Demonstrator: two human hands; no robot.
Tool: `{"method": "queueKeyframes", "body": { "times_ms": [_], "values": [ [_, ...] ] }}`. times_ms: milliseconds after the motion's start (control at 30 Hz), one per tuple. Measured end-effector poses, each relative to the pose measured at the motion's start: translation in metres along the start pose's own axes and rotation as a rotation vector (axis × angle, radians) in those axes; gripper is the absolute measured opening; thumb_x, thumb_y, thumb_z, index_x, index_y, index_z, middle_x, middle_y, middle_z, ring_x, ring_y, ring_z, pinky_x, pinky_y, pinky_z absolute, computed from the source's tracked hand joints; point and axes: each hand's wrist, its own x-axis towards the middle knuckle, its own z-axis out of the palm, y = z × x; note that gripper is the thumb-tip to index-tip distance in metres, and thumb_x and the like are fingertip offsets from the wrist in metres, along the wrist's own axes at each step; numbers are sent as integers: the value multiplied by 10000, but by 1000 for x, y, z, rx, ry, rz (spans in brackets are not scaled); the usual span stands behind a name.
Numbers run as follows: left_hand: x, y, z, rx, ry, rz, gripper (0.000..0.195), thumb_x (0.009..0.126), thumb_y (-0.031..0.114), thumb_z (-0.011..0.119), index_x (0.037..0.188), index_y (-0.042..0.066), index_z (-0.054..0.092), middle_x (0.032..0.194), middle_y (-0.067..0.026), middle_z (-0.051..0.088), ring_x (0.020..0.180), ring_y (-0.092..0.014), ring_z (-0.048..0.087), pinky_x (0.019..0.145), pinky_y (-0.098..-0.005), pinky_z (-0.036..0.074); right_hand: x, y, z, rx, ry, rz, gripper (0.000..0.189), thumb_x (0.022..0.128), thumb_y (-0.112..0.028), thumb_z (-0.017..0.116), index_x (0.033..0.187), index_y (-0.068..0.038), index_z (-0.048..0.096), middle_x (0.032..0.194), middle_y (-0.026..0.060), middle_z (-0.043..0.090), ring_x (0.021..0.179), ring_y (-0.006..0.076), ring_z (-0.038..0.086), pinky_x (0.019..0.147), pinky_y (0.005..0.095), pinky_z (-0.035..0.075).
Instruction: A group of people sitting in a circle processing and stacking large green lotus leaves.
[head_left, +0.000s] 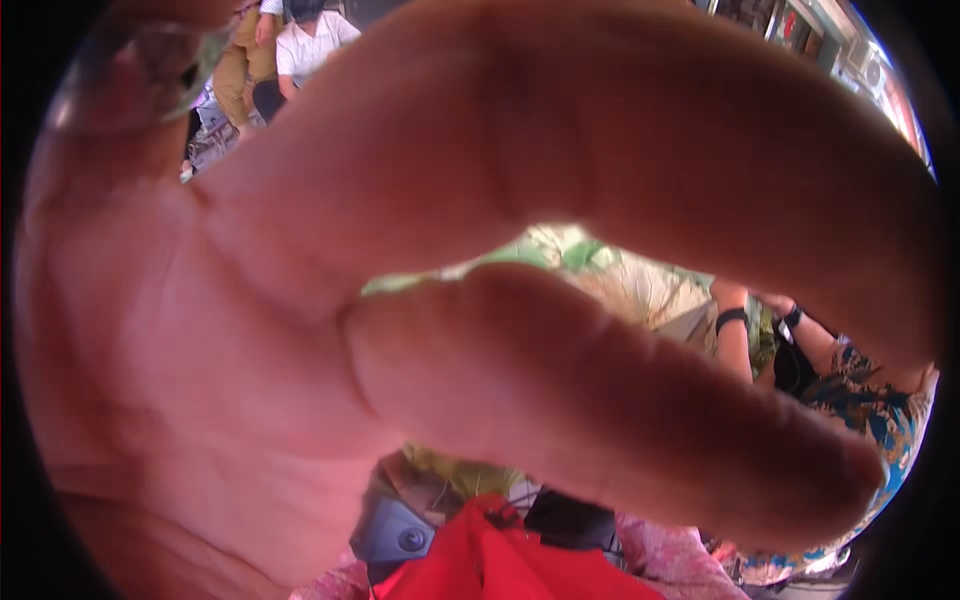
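My left hand, very near the camera, fills most of the view. Its palm is at the left and its fingers spread to the right, with a gap between them and no object visible there. A blurred, glossy translucent thing shows at the upper left, by the hand; what it is, I cannot tell. Through the gap appear large green and pale leaves. Below the hand lie red cloth and a blue-grey device with a round lens or button. My right hand is out of view.
At the right, another person's forearms with dark wristbands reach by the leaves; the sleeve is patterned. Farther off at the upper left are a person in a white shirt and one in tan trousers. Pink patterned cloth lies beside the red cloth.
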Motion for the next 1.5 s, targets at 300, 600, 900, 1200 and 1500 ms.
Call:
{"method": "queueKeyframes", "body": {
  "times_ms": [300, 600, 900, 1200, 1500],
  "values": [
    [-28, -10, 22, -10, 21, -88, 255, 950, 118, 489, 1132, -44, 563, 1104, -193, 621, 953, -249, 636, 808, -342, 535, 5, 0, 3, -32, -182, 114, 155, 790, -156, 611, 840, -10, 622, 897, 179, 646, 868, 367, 628, 737, 470, 496],
    [-106, 3, 10, -65, 85, -191, 254, 947, 115, 492, 1131, -45, 565, 1114, -195, 623, 962, -250, 640, 814, -341, 535, -16, 16, 23, 205, -31, -19, 142, 794, -167, 589, 861, -41, 588, 806, 162, 606, 831, 362, 598, 708, 471, 471],
    [-133, -102, -93, -305, 418, -473, 361, 940, 123, 519, 1249, -63, 523, 1235, -236, 589, 1065, -282, 634, 886, -360, 524, 14, -13, 26, -106, -302, -24, 164, 819, -174, 560, 889, -40, 623, 851, 189, 643, 827, 388, 619, 720, 479, 486],
    [-171, -160, -131, -283, 603, -607, 315, 947, 178, 522, 1158, -47, 589, 1090, -169, 665, 986, -224, 653, 858, -314, 521, 2, 40, 128, 86, -696, 51, 370, 820, -305, 636, 1134, -110, 613, 1167, 145, 607, 1111, 319, 557, 925, 425, 439],
    [-161, -150, -108, -300, 803, -738, 174, 926, 118, 530, 1002, -14, 614, 956, -120, 664, 836, -185, 636, 752, -288, 532, -50, 36, 241, 172, -648, 258, 521, 867, -468, 567, 1177, -51, 598, 1175, 243, 558, 1121, 401, 518, 990, 463, 395]
  ]
}}
